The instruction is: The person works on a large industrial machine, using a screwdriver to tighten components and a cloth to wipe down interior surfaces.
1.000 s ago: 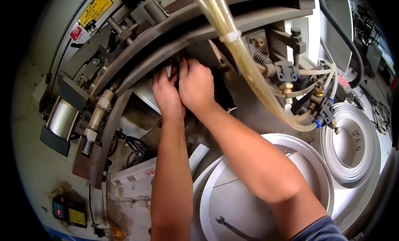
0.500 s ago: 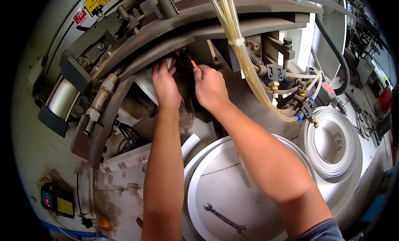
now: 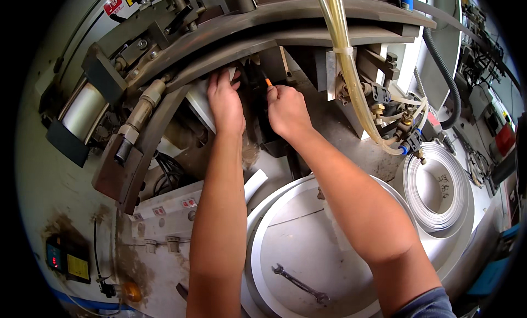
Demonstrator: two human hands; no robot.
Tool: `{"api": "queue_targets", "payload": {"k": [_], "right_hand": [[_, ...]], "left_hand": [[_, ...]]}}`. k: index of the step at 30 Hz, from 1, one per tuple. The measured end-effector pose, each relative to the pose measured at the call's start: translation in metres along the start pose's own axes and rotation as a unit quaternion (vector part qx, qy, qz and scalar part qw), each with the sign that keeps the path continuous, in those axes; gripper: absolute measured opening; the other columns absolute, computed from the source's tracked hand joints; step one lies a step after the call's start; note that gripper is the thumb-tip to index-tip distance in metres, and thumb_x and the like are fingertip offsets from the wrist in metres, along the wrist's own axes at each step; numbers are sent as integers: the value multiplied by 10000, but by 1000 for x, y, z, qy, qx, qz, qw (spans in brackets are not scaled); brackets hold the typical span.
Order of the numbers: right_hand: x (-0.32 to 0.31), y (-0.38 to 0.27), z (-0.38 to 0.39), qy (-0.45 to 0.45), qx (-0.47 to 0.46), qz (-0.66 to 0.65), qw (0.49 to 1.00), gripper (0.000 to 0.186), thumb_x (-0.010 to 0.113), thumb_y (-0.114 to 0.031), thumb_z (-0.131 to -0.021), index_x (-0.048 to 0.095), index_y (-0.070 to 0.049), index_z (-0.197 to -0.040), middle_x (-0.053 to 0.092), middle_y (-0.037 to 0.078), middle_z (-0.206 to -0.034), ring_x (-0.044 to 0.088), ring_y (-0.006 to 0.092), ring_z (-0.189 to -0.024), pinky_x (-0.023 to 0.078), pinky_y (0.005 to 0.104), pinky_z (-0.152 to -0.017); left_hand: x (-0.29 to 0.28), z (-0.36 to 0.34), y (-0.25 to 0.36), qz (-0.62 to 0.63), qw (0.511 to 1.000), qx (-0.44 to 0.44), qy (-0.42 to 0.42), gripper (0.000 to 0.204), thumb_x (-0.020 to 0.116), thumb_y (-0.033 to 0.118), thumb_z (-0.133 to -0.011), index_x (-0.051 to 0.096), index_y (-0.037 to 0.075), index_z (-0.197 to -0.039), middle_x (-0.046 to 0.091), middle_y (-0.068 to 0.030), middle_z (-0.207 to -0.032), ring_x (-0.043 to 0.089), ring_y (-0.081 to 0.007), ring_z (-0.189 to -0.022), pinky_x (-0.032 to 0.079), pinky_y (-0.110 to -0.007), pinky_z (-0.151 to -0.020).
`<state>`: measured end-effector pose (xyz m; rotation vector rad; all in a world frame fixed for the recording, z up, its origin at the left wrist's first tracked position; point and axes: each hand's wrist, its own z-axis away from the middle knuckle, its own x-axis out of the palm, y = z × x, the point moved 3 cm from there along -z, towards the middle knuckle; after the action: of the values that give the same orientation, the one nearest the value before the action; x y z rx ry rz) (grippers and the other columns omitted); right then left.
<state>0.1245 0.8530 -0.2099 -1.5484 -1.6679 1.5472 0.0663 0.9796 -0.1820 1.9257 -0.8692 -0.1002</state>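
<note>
My left hand [image 3: 224, 107] reaches up beneath the curved dark metal rail [image 3: 219, 53], its fingers bent around a small white piece [image 3: 232, 74], partly hidden. Just to its right, my right hand [image 3: 288, 112] is closed on a slim orange-handled tool [image 3: 268, 82], thumb along it, whose dark far end reaches into shadow under the rail. A pale angled plate [image 3: 200, 107] lies beside my left hand.
Translucent hoses [image 3: 359, 109] hang right of my hands. A metal cylinder [image 3: 82, 112] is left. Below are a round white tray [image 3: 256, 255] with a wrench [image 3: 301, 284], a white coiled strip [image 3: 418, 205], black cables [image 3: 167, 175] and a display box [image 3: 68, 257].
My hands, together a second ago, have separated. The right has shifted rightward, revealing the orange tool in its grip. The left remains under the rail, and the whole view has shifted somewhat.
</note>
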Motion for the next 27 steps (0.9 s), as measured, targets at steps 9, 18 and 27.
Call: {"api": "queue_targets", "payload": {"k": [9,18,27], "right_hand": [[4,-2,-11,23,-53,38,998,369,469,-275,-1001,679,21,-938,668,286,-954,633,466,-938,511,518,-852],[20,-10,-35,81,-131,17,988,372,479,-269,-1000,673,32,-903,649,300,-886,619,483,-868,498,537,-785],[0,-23,-32,71,-121,34,990,396,469,-275,-1007,675,40,-882,656,291,-904,623,476,-885,501,521,-797]], "left_hand": [[-4,-1,2,0,999,-27,30,244,520,219,-964,628,43,-1093,650,-40,-1015,594,-142,-855,448,-282,-753],[1,5,3,5,999,-37,20,239,515,236,-963,626,62,-1086,625,-6,-965,532,-101,-799,417,-259,-719],[2,4,6,-1,1000,-15,6,287,507,255,-964,634,65,-1138,642,-12,-1034,546,-122,-856,412,-284,-757]]}}
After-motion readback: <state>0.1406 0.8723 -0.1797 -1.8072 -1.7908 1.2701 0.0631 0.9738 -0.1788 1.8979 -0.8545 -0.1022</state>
